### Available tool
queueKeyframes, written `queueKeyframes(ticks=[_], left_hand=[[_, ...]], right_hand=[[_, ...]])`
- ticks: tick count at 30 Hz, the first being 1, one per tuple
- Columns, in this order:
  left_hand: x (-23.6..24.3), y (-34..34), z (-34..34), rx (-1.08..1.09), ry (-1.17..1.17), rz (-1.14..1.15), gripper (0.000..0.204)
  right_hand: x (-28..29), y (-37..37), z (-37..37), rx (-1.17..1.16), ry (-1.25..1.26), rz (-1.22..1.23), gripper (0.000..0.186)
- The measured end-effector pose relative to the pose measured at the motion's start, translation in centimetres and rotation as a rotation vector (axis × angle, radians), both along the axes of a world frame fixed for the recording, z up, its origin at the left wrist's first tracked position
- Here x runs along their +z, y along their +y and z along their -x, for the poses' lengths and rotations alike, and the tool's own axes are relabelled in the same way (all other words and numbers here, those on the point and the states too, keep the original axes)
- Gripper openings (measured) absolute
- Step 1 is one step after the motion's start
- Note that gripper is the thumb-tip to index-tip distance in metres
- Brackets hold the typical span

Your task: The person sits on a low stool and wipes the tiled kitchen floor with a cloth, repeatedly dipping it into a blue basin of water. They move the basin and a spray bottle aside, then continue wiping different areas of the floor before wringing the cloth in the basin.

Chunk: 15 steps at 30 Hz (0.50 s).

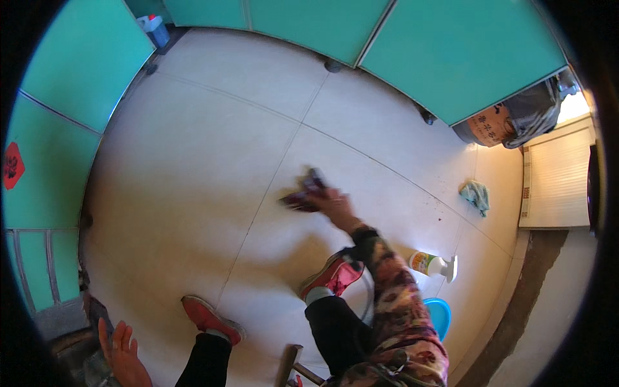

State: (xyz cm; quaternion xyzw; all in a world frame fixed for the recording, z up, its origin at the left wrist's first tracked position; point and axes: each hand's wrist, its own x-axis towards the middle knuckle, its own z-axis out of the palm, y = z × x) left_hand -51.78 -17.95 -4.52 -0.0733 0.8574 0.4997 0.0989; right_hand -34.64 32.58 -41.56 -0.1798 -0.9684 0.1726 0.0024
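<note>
My right hand [334, 208] reaches down to the tiled floor [193, 148] in front of my feet. Its fingers are closed on a dark reddish cloth [302, 198], which is smeared by motion. At the lower left, my left hand [124, 355] hangs with its fingers spread and nothing in it. A white bottle with a printed label [425, 263] lies on its side to the right of my right forearm. Just below the bottle, part of a blue basin [439, 316] shows behind my patterned sleeve.
Green cabinets [309, 26] line the far and left sides. A pale green cloth [476, 196] lies at right, near dark specks. A dark bag [538, 113] sits under the cabinet edge. A blue jug [156, 32] stands far left. Wooden stool parts [289, 364] show between my red shoes [335, 274].
</note>
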Motion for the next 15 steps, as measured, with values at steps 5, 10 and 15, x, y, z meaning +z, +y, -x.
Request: queueKeyframes(ticks=[5,10,15], left_hand=[[1.6,1.7,-0.2,0.154,0.002,0.014,0.078],[4.0,1.8,-3.4,0.148,0.039,-0.172,0.066],[4.8,-1.7,-8.6,-0.01,-0.006,-0.58,0.061]], right_hand=[[-1.2,8.7,-16.3,-0.659,-0.295,-0.047,0.081],[1.3,12.9,-22.7,-1.073,-0.172,-0.034,0.05],[9.2,6.9,-17.2,-0.787,0.221,0.184,0.051]])
